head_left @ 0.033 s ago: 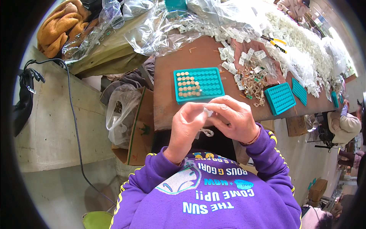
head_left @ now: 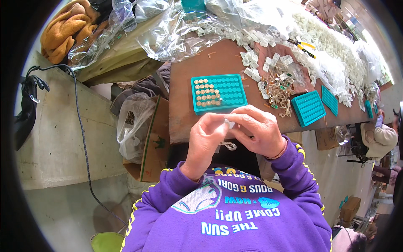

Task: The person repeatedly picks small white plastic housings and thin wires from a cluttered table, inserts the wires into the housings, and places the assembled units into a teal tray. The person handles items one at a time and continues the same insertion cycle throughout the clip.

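Head view: both hands meet just above the near edge of the brown table (head_left: 197, 75). The left hand (head_left: 206, 138) and right hand (head_left: 256, 130) pinch one small white part (head_left: 230, 123) between their fingertips, and a thin wire loop (head_left: 228, 145) hangs below the hands.

Just beyond the hands lies a teal grid tray (head_left: 219, 93). Its left columns hold small round brass-coloured pieces; the remaining cells are vacant. To the right, a second teal tray (head_left: 309, 108) lies with no pieces visible in its cells, and a third teal tray (head_left: 330, 100) lies just past it. Between the first two trays sits a tangle of wire parts (head_left: 279, 90).

On the far side of the table, loose white plastic parts (head_left: 260, 50) spread among clear plastic bags (head_left: 180, 29). Left of the table, an open cardboard box (head_left: 153, 138) holds a clear bag (head_left: 134, 122); its contents cannot be made out.
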